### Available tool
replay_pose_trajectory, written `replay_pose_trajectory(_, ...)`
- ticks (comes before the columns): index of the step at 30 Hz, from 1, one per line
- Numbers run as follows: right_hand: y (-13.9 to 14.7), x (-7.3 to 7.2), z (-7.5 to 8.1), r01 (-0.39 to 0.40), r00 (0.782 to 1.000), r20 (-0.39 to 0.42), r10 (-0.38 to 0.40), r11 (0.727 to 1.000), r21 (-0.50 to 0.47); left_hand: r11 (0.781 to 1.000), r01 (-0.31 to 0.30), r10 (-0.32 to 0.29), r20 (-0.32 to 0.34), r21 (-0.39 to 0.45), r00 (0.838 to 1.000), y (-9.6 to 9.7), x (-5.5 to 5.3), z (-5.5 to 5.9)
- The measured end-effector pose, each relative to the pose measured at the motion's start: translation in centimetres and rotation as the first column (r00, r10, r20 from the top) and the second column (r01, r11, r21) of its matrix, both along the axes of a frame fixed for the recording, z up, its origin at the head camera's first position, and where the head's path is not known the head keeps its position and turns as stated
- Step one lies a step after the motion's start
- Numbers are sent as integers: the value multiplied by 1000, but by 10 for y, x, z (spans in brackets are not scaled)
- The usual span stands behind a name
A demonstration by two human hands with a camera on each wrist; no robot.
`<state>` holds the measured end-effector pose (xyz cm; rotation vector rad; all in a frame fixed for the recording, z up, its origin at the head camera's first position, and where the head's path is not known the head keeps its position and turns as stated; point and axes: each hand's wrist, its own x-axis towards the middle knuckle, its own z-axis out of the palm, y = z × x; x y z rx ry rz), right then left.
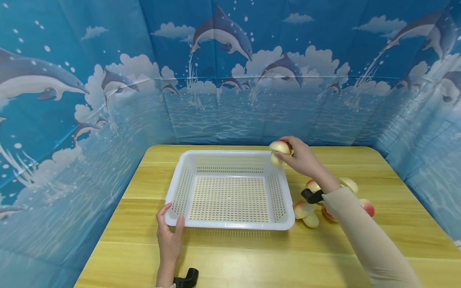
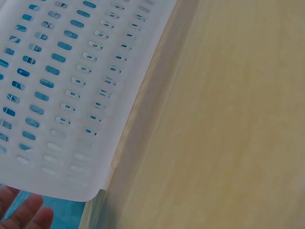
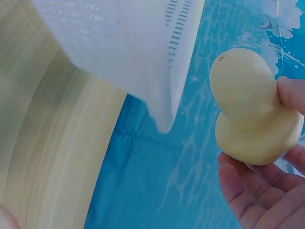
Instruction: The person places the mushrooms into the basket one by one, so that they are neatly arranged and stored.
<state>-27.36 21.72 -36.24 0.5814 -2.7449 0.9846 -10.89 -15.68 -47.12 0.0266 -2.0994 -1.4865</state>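
Note:
A white perforated plastic basket [image 1: 230, 225] stands on the wooden table. My left hand [image 1: 169, 240] holds its near left corner, thumb against the front rim and fingers at the left side. In the left wrist view, some of those fingers [image 2: 28, 210] show just past the basket's corner. Over the far right corner of the basket, my right hand [image 1: 300, 158] pinches a toy mushroom [image 1: 279, 147] with a red-and-cream cap and pale stem. The right wrist view shows the mushroom's pale stem and cap underside [image 3: 259, 138], thumb on one side and fingers below.
Right of the basket lies a group of similar mushrooms, among them one near its front right corner [image 1: 303, 210] and another farther back [image 1: 348, 185]; my right forearm partly covers them. A dolphin-print curtain [image 1: 230, 116] hangs behind and beside the table [image 1: 252, 260].

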Motion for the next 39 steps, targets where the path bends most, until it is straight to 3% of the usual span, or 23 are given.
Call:
replay_pose_trajectory(11,-22,-1,5,-33,999,21,34,999,-42,1000,0,0,9,0,1000,0,0,1)
replay_pose_trajectory(29,-48,-6,8,-98,995,-11,99,993,62,1000,-3,3,-2,0,1000,1,1,1)
replay_pose_trajectory(39,-66,-9,12,-130,992,6,130,989,72,1000,-9,9,-1,-3,1000,1,2,2)
